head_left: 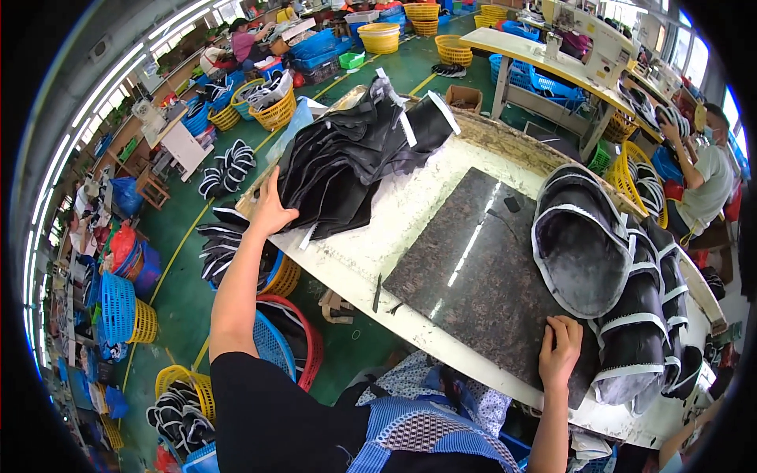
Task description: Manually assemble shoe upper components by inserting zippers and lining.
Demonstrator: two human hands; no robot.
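My left hand (270, 208) rests against the left edge of a thick pile of black sheet pieces (335, 162), thumb spread away from the fingers. White strips edge some of these pieces. Over the near right part of a dark speckled stone slab (465, 276), my right hand (560, 351) sits with loosely bent fingers and the thumb apart; nothing shows in it. Just right of it are stacked black shoe-upper-like pieces with white edging (631, 339). One larger black rounded piece (582, 244) leans on the slab's right side. A small black object (512, 204) lies on the slab.
The worn white worktable (426, 197) has a raised far rim. A thin dark tool (377, 293) lies near its front edge. Baskets, including a red-rimmed one (311, 347), stand on the floor at left. A sewing machine (611, 47) and a person (706, 173) are at far right.
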